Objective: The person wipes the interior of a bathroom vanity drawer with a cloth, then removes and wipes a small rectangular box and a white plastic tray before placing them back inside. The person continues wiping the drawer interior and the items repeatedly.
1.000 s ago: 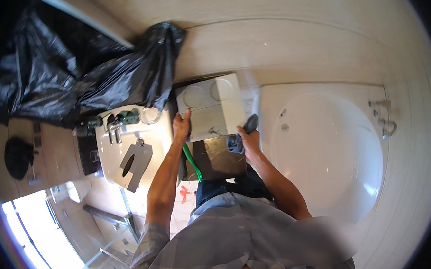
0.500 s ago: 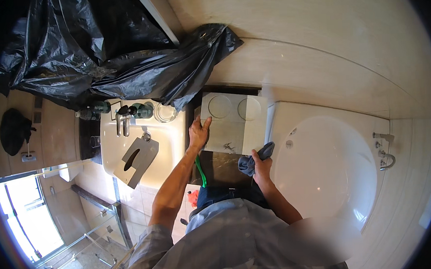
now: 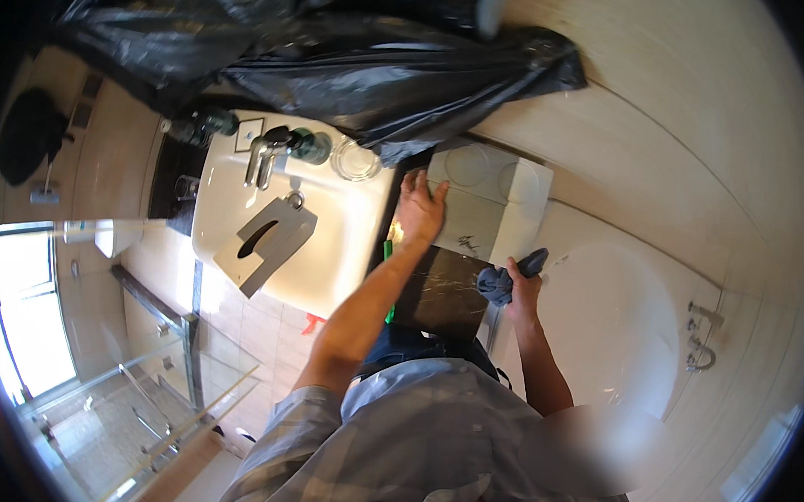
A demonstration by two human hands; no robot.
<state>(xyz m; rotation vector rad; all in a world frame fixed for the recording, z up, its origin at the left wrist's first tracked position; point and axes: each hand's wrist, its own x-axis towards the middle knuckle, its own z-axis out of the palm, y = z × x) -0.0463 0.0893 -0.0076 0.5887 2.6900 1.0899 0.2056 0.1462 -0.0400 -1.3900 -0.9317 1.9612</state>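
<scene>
A pale grey, box-like thing (image 3: 473, 213) with two round outlines on its top and a white right side lies at the back of the dark marble counter (image 3: 445, 294), between sink and bathtub. My left hand (image 3: 421, 212) rests at its left edge, fingers spread and apart. In my right hand (image 3: 523, 290) is a bunched dark grey cloth (image 3: 497, 285), held by the box's near right corner, over the tub's rim. A green strip or handle (image 3: 388, 270) shows beside my left forearm, partly hidden.
To the left, a grey tissue box (image 3: 270, 244) lies across the white sink (image 3: 334, 254). Behind it stand a tap (image 3: 261, 158), a bottle (image 3: 310, 147) and a glass dish (image 3: 355, 160). Black plastic sheeting (image 3: 392, 70) hangs at the back. On the right is the white bathtub (image 3: 606, 322).
The whole view has turned and shifted. My left hand has loosened at the box's edge, its fingers now more spread. The cloth stays in my right hand near the box's corner.
</scene>
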